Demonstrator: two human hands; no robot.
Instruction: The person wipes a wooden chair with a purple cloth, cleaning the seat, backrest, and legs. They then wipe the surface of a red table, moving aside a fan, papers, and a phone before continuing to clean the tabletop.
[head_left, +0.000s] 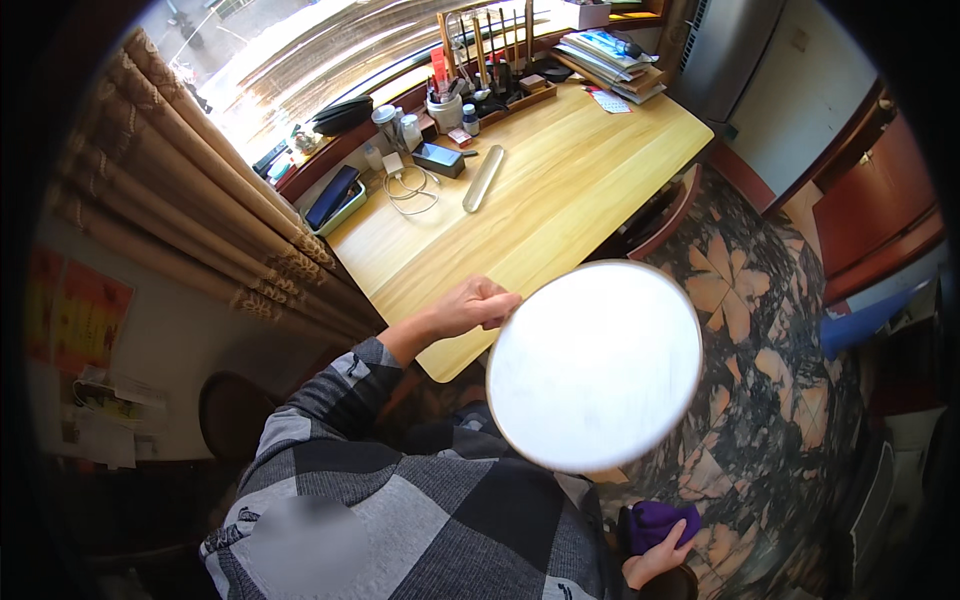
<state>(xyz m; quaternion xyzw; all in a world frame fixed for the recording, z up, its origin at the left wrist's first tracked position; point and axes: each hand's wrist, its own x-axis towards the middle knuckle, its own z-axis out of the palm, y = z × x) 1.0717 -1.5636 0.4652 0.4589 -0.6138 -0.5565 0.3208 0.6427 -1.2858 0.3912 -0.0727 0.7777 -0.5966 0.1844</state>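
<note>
My left hand (480, 306) grips the rim of a round white disc (596, 366) with a thin brownish edge. The disc is held up beside the near corner of the wooden table (540, 232), and its face is bright and blank. Low on the right, my right hand (660, 553) holds a bunched purple cloth (658, 525), well apart from the disc. On the table lie a long narrow tray (484, 178), a white cable (411, 191) with a charger, and a phone (439, 156) on a dark box.
Bottles (410, 131), a white pot of pens (446, 112) and a green tray (341, 210) stand along the window side. A paper stack (611, 64) lies at the far end. A chair (675, 214) is at the table's right edge, above a patterned floor (727, 405). Curtains (195, 180) hang left.
</note>
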